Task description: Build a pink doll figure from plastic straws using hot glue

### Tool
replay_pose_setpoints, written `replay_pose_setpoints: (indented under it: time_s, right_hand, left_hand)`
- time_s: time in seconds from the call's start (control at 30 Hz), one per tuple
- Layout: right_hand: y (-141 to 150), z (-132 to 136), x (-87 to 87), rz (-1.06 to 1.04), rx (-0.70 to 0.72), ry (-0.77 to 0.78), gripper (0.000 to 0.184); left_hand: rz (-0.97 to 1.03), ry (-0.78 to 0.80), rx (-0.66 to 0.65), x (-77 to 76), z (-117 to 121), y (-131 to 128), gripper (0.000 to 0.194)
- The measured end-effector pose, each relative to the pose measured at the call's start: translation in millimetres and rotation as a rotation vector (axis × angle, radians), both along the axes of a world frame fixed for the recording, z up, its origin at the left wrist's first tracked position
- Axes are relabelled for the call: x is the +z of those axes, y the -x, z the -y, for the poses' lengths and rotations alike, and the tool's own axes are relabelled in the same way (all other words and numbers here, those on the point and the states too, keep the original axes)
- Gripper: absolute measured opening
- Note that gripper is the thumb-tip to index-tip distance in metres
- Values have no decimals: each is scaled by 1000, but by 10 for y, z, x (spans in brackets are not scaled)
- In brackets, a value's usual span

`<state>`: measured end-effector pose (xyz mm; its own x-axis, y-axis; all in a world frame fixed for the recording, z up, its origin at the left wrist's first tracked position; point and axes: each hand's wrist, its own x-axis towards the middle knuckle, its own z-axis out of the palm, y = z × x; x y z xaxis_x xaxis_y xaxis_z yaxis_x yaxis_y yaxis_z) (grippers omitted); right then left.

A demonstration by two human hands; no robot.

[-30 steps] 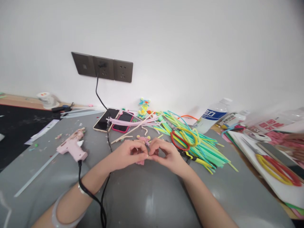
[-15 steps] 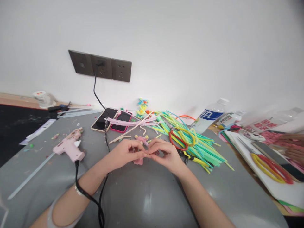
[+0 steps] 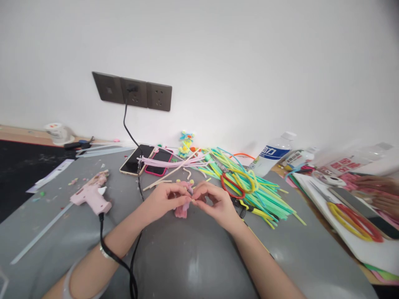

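Observation:
Between my hands is a small pink fuzzy doll (image 3: 181, 213), apparently of pipe cleaner, with yellow round bits at its top; its middle is hidden by fingers. My left hand (image 3: 163, 200) is closed around the doll, thumb and forefinger at its right side. Close against those fingertips, my right hand (image 3: 217, 203) pinches something tiny and pale, too small to name. Just right of my right hand lie red-and-yellow-handled scissors (image 3: 232, 185) and yellow-and-black pliers (image 3: 260, 211).
A pink glue gun (image 3: 92, 197) lies left, its black cord (image 3: 116, 254) crossing my left forearm. Behind are two phones (image 3: 137, 158), pipe cleaners (image 3: 274, 199), a blue-and-yellow figure (image 3: 186, 143) and a bottle (image 3: 271, 153). Another person's hand (image 3: 382, 187) rests at far right beside scissors (image 3: 352, 220) on paper.
My fingertips have shifted slightly, and more of the doll's pink lower part shows. My right fingers have drawn a little apart from the left ones. The view has moved slightly.

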<state>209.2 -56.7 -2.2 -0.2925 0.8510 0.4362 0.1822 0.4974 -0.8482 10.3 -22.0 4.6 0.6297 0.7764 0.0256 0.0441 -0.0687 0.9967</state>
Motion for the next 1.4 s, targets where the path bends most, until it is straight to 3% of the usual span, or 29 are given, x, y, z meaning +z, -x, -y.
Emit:
replay_pose_setpoints:
  time_s: [0.33, 0.57, 0.77, 1.07, 1.3, 1.4]
  right_hand:
    - [2, 11, -61, -140, 51, 129, 10]
    - [39, 7, -37, -97, -17, 65, 12]
    - [-16, -21, -11, -75, -50, 130, 14]
    - [-314, -162, -145, 367, -220, 165, 6]
    - [-310, -156, -206, 465, -255, 141, 19]
    - [-336, -150, -178, 472, -311, 105, 14]
  left_hand:
    - [5, -32, -9, -29, 1, -3, 23]
    - [-8, -100, 58, -26, -7, -6, 20]
    - [-9, -110, 95, -21, 0, -15, 22]
    - [-68, -217, 249, -40, -46, 16, 22]
    - [-92, -225, 271, -15, -30, 18, 23]
    - [-95, -239, 281, -7, -30, 21, 22]
